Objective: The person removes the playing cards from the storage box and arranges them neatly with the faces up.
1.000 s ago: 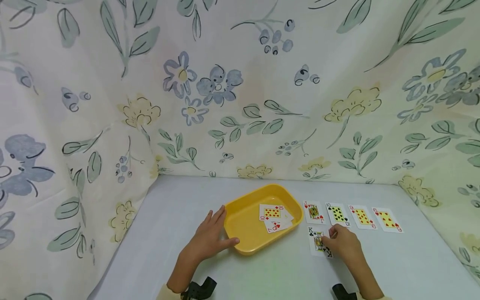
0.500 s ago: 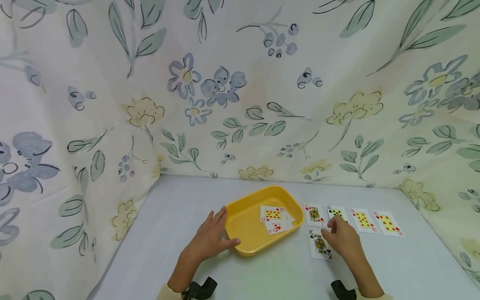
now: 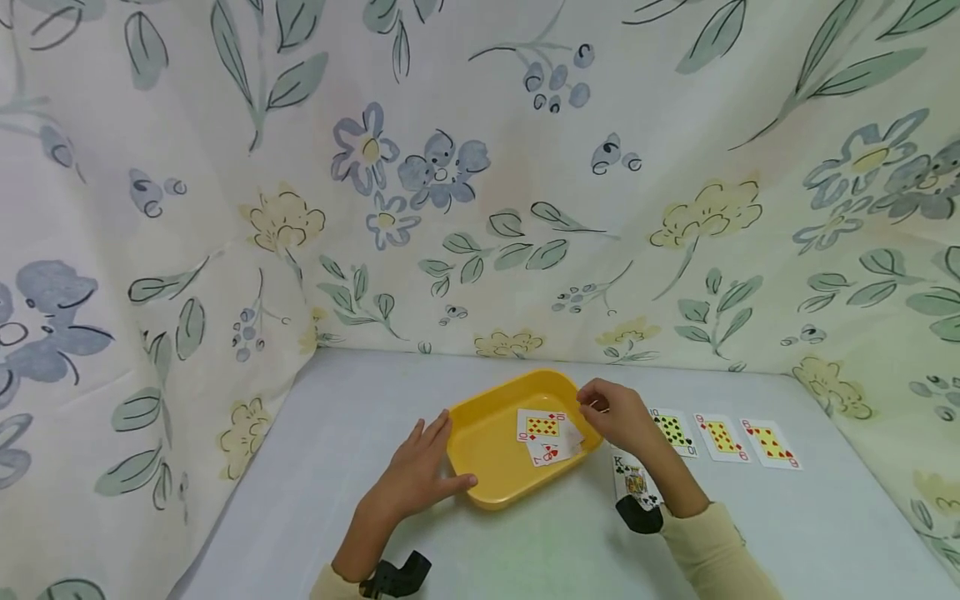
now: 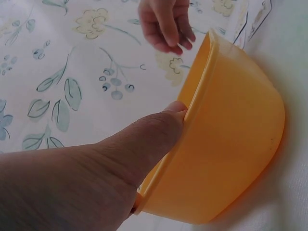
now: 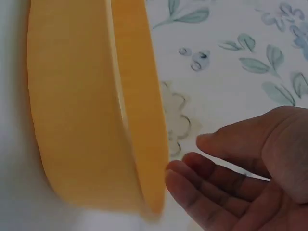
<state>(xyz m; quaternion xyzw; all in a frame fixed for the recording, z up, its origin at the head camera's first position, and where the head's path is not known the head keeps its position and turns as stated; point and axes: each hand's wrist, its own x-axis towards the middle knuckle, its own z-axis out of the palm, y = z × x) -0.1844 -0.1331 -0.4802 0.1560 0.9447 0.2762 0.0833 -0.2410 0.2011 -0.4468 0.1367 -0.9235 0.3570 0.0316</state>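
A yellow tray [image 3: 483, 467] stands on the table with a few playing cards [image 3: 543, 427] lying face up inside. My left hand [image 3: 415, 477] rests at its left end, fingers spread and thumb touching the near rim, as the left wrist view also shows. Over the tray's right end hovers my right hand [image 3: 609, 410], its fingers loosely bent and nothing between them; the right wrist view shows those fingers [image 5: 185, 190] beside the tray's rim. Under my right forearm lies a king of clubs [image 3: 633, 482], partly covered. The jack card is hidden behind my right hand.
Right of the tray, a row of face-up cards includes a black ten [image 3: 676, 433], a red card [image 3: 722, 438] and another red card [image 3: 771, 444]. A floral cloth [image 3: 510, 250] hangs around the back and sides of the pale table [image 3: 352, 400].
My right hand has moved from the king of clubs, past the black ten, up and left to the tray's right end. My left hand has stayed on the tray.
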